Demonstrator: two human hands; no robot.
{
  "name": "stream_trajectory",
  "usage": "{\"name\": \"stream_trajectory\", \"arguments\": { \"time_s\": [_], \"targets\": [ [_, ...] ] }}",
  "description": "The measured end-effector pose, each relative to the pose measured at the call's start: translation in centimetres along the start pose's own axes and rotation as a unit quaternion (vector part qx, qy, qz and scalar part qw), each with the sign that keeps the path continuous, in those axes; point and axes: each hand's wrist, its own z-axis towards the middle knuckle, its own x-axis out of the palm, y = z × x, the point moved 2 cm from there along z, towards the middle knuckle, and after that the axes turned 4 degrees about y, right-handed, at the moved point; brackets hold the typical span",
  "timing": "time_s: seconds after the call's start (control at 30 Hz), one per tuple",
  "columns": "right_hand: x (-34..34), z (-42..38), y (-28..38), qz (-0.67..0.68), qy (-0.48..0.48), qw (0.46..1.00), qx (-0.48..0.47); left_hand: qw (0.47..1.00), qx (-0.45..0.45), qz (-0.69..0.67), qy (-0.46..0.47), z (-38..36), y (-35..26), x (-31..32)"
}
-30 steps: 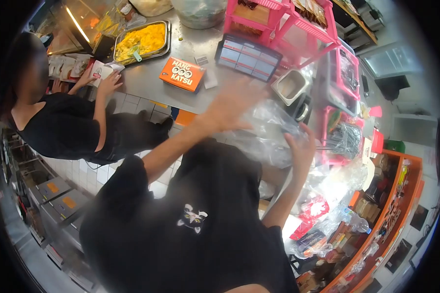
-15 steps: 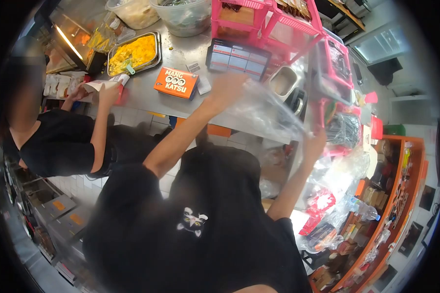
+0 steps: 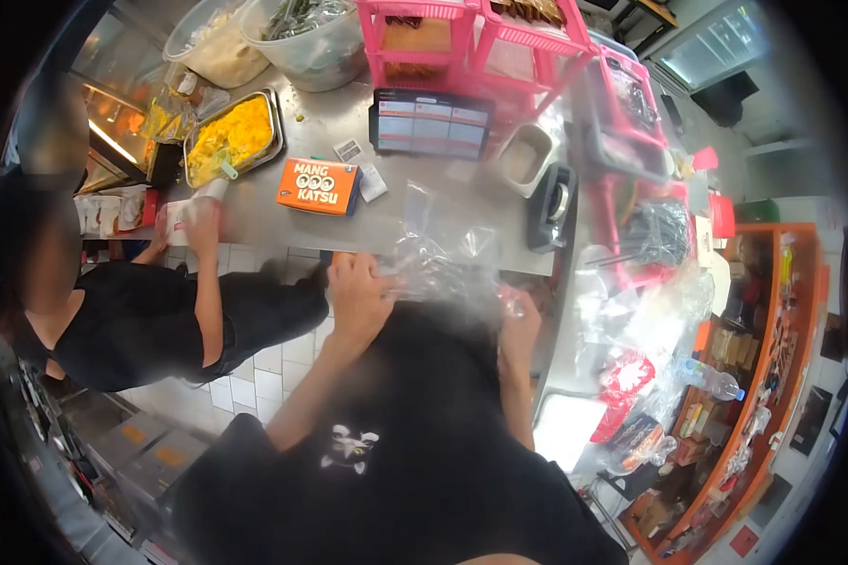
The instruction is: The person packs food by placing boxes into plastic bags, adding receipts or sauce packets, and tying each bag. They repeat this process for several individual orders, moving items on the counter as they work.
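Note:
A clear plastic bag (image 3: 448,254) stretches between my two hands at the table's front edge, close to my chest. My left hand (image 3: 360,299) is closed on its left side, with the fingers curled. On the right side, the fingers of my right hand (image 3: 518,325) pinch the bag's other edge. Beyond the bag, an orange printed carton (image 3: 318,186) rests on the steel table (image 3: 349,221), with a small white paper slip (image 3: 373,183) beside it. Whether anything is inside the bag cannot be made out.
A tablet (image 3: 431,125) leans before pink plastic racks (image 3: 485,66). Left of it are a steel tray of yellow food (image 3: 231,141) and clear tubs (image 3: 306,56). A black device (image 3: 549,209) and loose plastic bags (image 3: 669,320) lie rightward. At left, a co-worker's hands (image 3: 198,221) hold packaging.
Both my hands have come down and inward, bringing the clear bag from over the right of the table to in front of my chest. The co-worker's hands have lowered slightly.

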Motion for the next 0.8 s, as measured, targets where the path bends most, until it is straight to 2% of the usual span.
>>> {"name": "stream_trajectory", "arguments": {
  "time_s": [0.03, 0.07, 0.1, 0.13, 0.17, 0.2, 0.23, 0.27, 0.3, 0.33, 0.4, 0.43, 0.47, 0.53, 0.57, 0.6, 0.63, 0.67, 0.7, 0.73, 0.77, 0.8],
  "targets": [
    [0.4, 0.0, 1.8, -0.004, 0.048, 0.999, -0.015, 1.000, 0.000, -0.001, 0.003, -0.1, 0.0, 0.0],
    [0.8, 0.0, 2.8, -0.008, 0.098, 0.995, -0.031, 0.996, 0.072, 0.015, -0.042, -0.1, 0.0, -0.4],
    [0.9, 0.1, 2.8, -0.018, 0.107, 0.993, -0.038, 0.985, 0.144, 0.032, -0.090, -0.1, 0.2, -0.7],
    [0.6, 0.2, 2.8, -0.020, 0.109, 0.993, -0.037, 0.985, 0.141, 0.031, -0.090, 0.0, 1.6, 0.4],
    [0.3, 0.4, 2.8, 0.005, 0.201, 0.980, -0.012, 0.914, 0.012, -0.393, 0.098, 0.1, 4.3, 3.4],
    [-0.3, 0.7, 2.7, 0.031, 0.290, 0.956, 0.013, 0.627, -0.119, -0.725, 0.260, -0.2, 5.8, 5.5],
    [-2.4, 1.5, 1.5, 0.030, 0.292, 0.956, 0.014, 0.555, -0.159, -0.788, 0.214, -1.0, 6.7, 5.7],
    [-4.8, 2.3, -0.7, 0.118, 0.391, 0.913, 0.022, 0.465, 0.009, -0.834, 0.297, -1.4, 10.4, 7.7],
    [-5.8, 2.7, -2.4, 0.203, 0.479, 0.853, 0.028, 0.513, 0.028, -0.779, 0.358, -1.4, 14.0, 8.7],
    [-5.7, 2.9, -3.6, 0.204, 0.477, 0.854, 0.029, 0.555, 0.046, -0.719, 0.416, -1.2, 15.8, 9.3],
    [-5.9, 3.9, -4.8, 0.426, 0.377, 0.820, 0.063, 0.472, -0.001, -0.842, 0.260, 0.2, 15.7, 9.8],
    [-4.3, 3.6, -1.6, 0.400, 0.305, 0.850, 0.155, 0.470, 0.005, -0.853, 0.226, 1.3, 12.0, 5.9],
    [-2.8, 4.6, -1.3, 0.401, 0.305, 0.850, 0.153, 0.601, 0.003, -0.776, 0.192, 3.3, 10.3, 5.4],
    [-0.8, 6.0, -1.6, 0.225, 0.287, 0.916, 0.169, 0.831, 0.006, -0.545, 0.113, 6.2, 9.0, 6.1],
    [0.2, 6.3, -1.2, 0.226, 0.289, 0.914, 0.172, 0.918, 0.014, -0.389, 0.070, 7.1, 9.1, 7.2],
    [0.5, 6.5, 0.1, 0.015, 0.209, 0.978, -0.013, 0.919, 0.009, -0.388, 0.071, 7.8, 8.7, 8.8],
    [1.1, 6.3, 1.6, -0.197, 0.110, 0.954, -0.198, 0.928, 0.002, -0.372, -0.005, 8.3, 8.4, 10.1],
    [2.3, 6.1, 2.4, -0.195, 0.110, 0.955, -0.193, 0.933, 0.000, -0.352, -0.079, 8.9, 8.4, 10.5],
    [3.6, 5.8, 3.6, -0.203, 0.079, 0.942, -0.255, 0.934, 0.001, -0.350, -0.074, 9.5, 8.2, 9.5],
    [4.6, 5.6, 4.9, -0.213, 0.048, 0.923, -0.317, 0.901, -0.046, -0.431, -0.003, 10.2, 7.4, 7.8],
    [5.4, 5.6, 6.1, -0.216, 0.045, 0.923, -0.315, 0.855, -0.093, -0.506, 0.067, 11.1, 6.8, 6.4],
    [6.3, 5.4, 7.4, -0.213, 0.050, 0.900, -0.376, 0.846, -0.070, -0.525, 0.060, 12.6, 6.7, 5.5]
  ]
}}
